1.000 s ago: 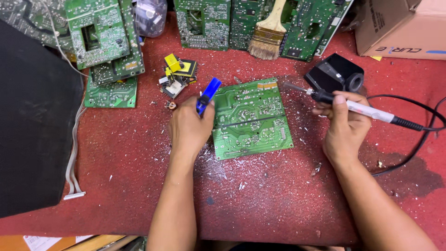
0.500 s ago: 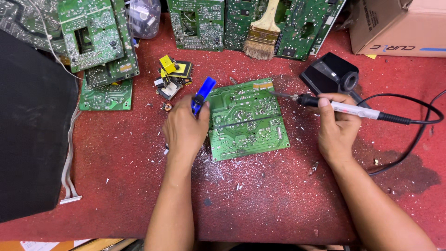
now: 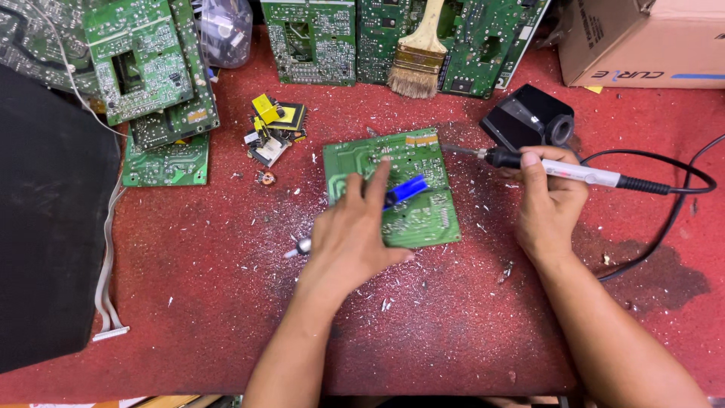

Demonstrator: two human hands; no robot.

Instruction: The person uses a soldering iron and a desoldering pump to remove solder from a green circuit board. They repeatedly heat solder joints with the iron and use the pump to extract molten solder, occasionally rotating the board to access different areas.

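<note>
Working at a red bench (image 3: 189,302) dusted with pale flecks, a person bends over a green circuit board (image 3: 423,219) lying flat near the middle. The left hand (image 3: 351,238) rests on the board's near-left part, fingers curled around a blue-handled tool (image 3: 404,189) whose metal end pokes out by the wrist. The right hand (image 3: 551,208), just right of the board, is closed around a white soldering iron (image 3: 566,170), its tip touching the board's upper right edge and its black cable trailing off right. More green boards (image 3: 151,68), a paintbrush (image 3: 415,53), loose yellow components (image 3: 272,125), a black stand (image 3: 529,117) and a cardboard box (image 3: 642,38) line the far side.
</note>
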